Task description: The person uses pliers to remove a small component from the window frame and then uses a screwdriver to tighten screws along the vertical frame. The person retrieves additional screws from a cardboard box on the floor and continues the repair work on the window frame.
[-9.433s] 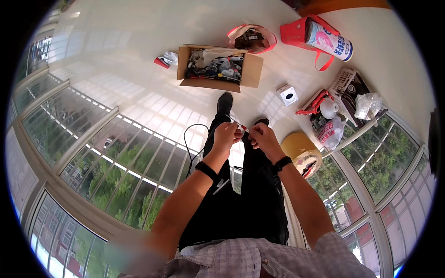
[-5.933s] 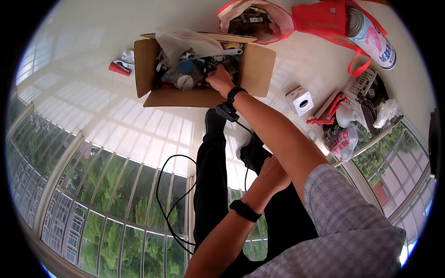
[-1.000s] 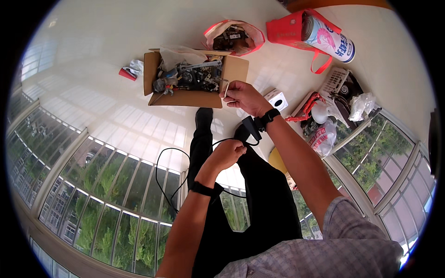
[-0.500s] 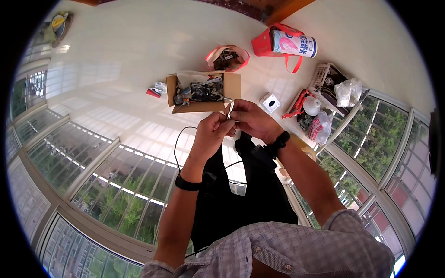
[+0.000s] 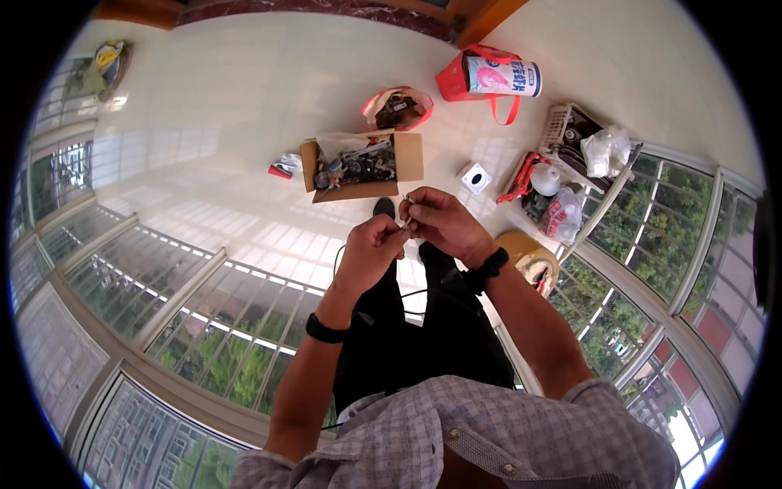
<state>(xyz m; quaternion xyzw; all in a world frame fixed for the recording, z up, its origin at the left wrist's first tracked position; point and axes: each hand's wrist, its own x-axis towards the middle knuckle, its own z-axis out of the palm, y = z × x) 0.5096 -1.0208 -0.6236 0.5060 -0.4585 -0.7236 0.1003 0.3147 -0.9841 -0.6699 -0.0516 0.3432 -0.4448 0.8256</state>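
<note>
My left hand (image 5: 373,251) and my right hand (image 5: 450,226) meet in front of my body. Both are closed, fingers pinched together on a small, thin, shiny metal piece (image 5: 405,223). Most of that piece is hidden by the fingers, and its exact kind cannot be made out. Just beyond my hands stands an open cardboard box (image 5: 410,157) on the pale floor, filled with mixed metal and dark hardware parts (image 5: 358,165).
Behind the box sits a red-rimmed bag (image 5: 423,104); farther right are a red tote (image 5: 454,81) and a printed cylinder (image 5: 509,77). A white square item (image 5: 473,178) lies right of the box. Baskets with bags (image 5: 558,134) line the right windows.
The view has shifted a little. The shiny bent piece stood out plainly above my fingers before; now less of it shows. Both hands stay together, my right wrist slightly turned.
</note>
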